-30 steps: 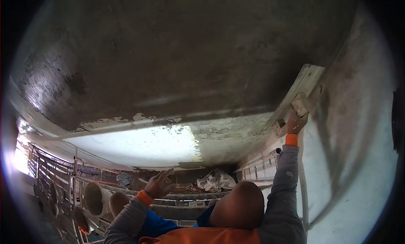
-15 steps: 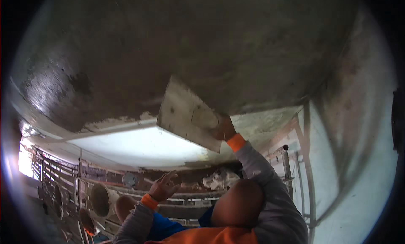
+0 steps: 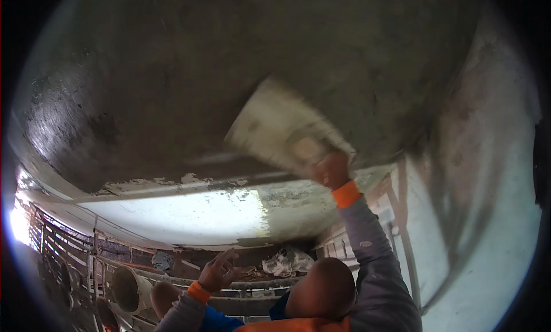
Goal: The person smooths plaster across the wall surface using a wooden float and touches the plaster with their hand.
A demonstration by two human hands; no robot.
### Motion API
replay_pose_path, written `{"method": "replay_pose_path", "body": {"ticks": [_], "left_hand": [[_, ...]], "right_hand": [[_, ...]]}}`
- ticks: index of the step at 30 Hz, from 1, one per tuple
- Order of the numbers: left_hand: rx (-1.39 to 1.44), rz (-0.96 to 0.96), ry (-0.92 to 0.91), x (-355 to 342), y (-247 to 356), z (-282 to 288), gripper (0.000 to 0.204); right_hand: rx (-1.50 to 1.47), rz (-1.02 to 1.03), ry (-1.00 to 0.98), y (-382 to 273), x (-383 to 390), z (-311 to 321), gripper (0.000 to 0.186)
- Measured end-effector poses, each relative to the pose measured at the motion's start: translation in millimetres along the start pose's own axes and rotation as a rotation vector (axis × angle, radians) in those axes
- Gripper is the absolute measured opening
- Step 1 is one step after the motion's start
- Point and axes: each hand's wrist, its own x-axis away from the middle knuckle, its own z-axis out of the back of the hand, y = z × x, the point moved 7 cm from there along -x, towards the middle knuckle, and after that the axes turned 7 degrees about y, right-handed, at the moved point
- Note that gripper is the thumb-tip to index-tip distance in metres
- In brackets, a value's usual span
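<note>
My right hand (image 3: 330,171) is raised overhead and grips a pale rectangular plastering float (image 3: 281,134), held flat against the grey, wet-looking plaster ceiling (image 3: 172,74). The float is blurred by motion. An orange cuff and a grey sleeve run down from that hand. My left hand (image 3: 219,270) hangs lower at the left, fingers spread, holding nothing. A rounded head and an orange-and-blue upper body (image 3: 321,289) show at the lower edge between my arms.
A pale, sunlit beam face (image 3: 183,217) runs under the ceiling edge. A whitish wall (image 3: 488,217) rises at the right. Rails and round pipe openings (image 3: 129,289) lie lower left; a crumpled pale sack (image 3: 287,260) sits beyond.
My right hand swept the float from the right wall corner leftward across the ceiling, then slightly back right. My left hand stayed low and open.
</note>
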Motion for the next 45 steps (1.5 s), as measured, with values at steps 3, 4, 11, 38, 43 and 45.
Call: {"method": "replay_pose_path", "body": {"ticks": [3, 4, 11, 38, 43, 45], "left_hand": [[-0.098, -0.001, -0.063, -12.7, -7.0, 2.0, 0.069], [-0.084, -0.028, -0.055, -13.3, -5.7, 5.4, 0.069], [0.095, 0.031, -0.069, -25.2, 5.7, 29.0, 0.063], [0.124, -0.188, -0.151, -2.0, 33.0, 60.4, 0.064], [0.041, -0.405, 0.021, 53.5, 58.6, 112.7, 0.058], [-0.139, -0.466, -0.054, 57.9, 62.8, 130.5, 0.057]], "right_hand": [[0.012, 0.161, 0.026, -47.7, 3.1, 13.8, 0.046], [-0.09, 0.106, 0.084, -36.0, 9.2, 25.3, 0.044], [-0.302, -0.721, 0.303, 200.6, 30.5, 100.2, 0.011], [-0.249, 0.417, -0.179, -342.7, -63.0, -209.6, 0.015], [-0.695, 0.462, -0.141, -354.5, -62.6, -126.6, 0.02], [-0.37, 0.559, -0.416, -335.0, -70.2, -99.7, 0.056]]}}
